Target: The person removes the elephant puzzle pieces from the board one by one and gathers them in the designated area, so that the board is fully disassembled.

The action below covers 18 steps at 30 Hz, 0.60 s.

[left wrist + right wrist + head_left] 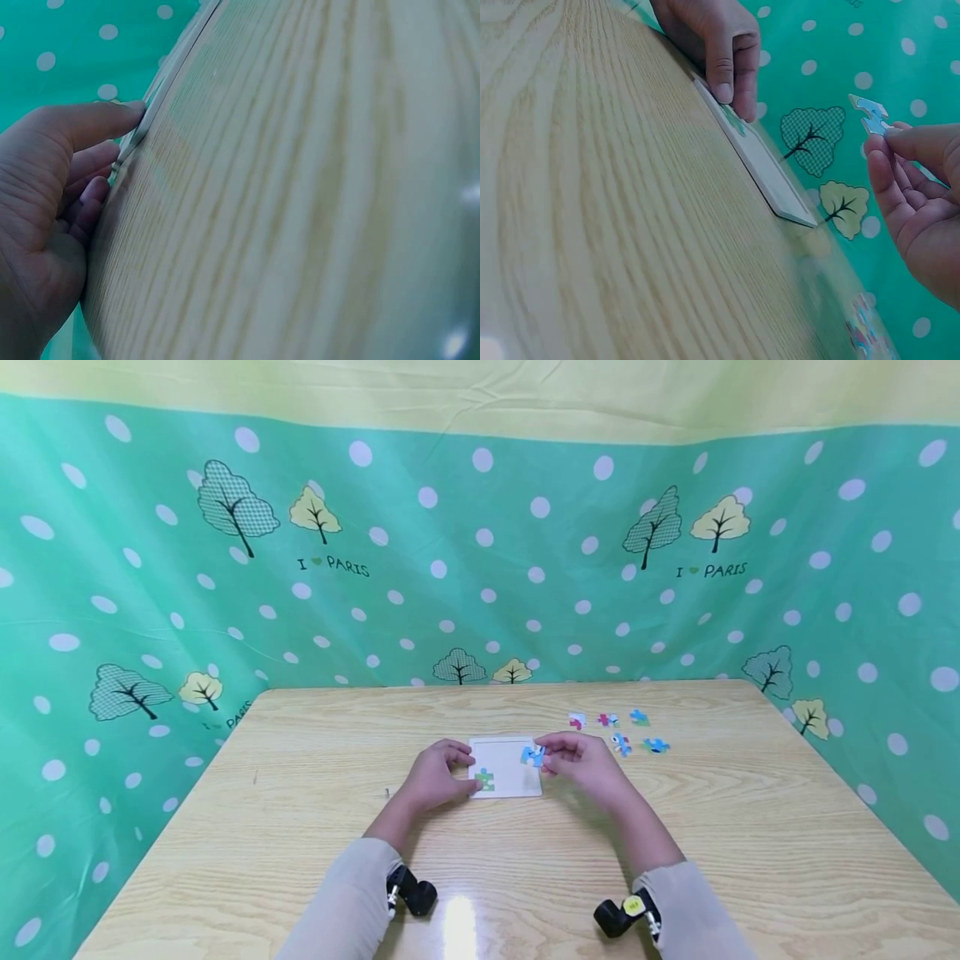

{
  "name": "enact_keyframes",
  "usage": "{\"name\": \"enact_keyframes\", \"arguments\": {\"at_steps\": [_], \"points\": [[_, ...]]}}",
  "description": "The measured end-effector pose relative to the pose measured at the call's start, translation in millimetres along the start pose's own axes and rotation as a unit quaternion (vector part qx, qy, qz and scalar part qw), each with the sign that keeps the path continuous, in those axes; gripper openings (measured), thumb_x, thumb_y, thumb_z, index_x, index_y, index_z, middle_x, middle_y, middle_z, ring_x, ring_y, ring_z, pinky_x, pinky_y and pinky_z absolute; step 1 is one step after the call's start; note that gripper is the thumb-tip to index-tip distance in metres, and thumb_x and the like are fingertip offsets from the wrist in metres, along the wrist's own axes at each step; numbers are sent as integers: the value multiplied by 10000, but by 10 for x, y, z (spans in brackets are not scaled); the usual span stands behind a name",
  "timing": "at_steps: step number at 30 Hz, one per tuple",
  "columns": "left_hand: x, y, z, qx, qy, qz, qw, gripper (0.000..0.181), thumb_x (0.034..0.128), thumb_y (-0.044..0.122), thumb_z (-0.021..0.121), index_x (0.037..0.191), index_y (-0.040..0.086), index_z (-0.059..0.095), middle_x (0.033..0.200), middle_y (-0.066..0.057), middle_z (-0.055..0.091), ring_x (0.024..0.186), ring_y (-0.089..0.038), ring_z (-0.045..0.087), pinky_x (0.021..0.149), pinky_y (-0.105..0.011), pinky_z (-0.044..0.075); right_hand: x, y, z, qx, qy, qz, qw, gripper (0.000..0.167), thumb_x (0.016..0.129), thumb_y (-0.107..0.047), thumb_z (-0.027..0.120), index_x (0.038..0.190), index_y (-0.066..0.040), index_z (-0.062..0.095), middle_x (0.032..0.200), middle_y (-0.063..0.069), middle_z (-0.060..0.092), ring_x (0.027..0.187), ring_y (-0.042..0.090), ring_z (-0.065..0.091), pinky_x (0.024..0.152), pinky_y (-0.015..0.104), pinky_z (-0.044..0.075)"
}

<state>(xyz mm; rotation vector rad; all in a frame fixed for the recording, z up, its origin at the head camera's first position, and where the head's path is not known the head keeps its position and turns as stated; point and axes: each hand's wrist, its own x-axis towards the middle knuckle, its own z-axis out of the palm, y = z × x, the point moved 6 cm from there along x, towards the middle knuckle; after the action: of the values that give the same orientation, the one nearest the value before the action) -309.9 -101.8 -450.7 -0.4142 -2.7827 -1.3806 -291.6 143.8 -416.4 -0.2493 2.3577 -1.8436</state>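
A white puzzle tray [506,785] lies on the table in front of the person, with a green puzzle piece [486,782] in its lower left corner. The left hand [437,775] grips the tray's left edge; the left wrist view shows its thumb [124,114] against the rim and the other fingers bent below it. Between thumb and fingertips, the right hand [581,762] pinches a blue puzzle piece [532,756] over the tray's upper right part. In the right wrist view this piece [871,112] is held up, apart from the tray [769,176].
Several loose puzzle pieces lie right of and behind the tray, among them a red and white piece [577,721], a green and blue one [639,717] and a blue one [656,746]. A green dotted curtain [487,610] hangs behind the wooden table [337,735].
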Motion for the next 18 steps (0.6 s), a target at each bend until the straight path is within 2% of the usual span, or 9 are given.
{"name": "enact_keyframes", "arguments": {"at_steps": [9, 18], "points": [[-5, 2, 0, 17, -23, 47, 10000, 373, 745, 155, 939, 1042, 11, 766, 1273, -82, 664, 1222, -308, 602, 1072, -436, 475, -102, 3, -189, 1, 89, -146, 9999, 242, 981, 40, 654, 1219, 74, 674, 984, 125, 721, 867, 217, 702, 789, 297, 600], [4, -1, 10, 181, -33, 92, 9998, 404, 738, 164, 941, 1069, 13, 763, 1291, -87, 662, 1264, -312, 584, 1105, -437, 448, -209, 3, -386, 57, 191, -375, 9991, 304, 977, 56, 639, 1279, 96, 640, 1005, 156, 674, 857, 212, 702, 774, 352, 608]]}}
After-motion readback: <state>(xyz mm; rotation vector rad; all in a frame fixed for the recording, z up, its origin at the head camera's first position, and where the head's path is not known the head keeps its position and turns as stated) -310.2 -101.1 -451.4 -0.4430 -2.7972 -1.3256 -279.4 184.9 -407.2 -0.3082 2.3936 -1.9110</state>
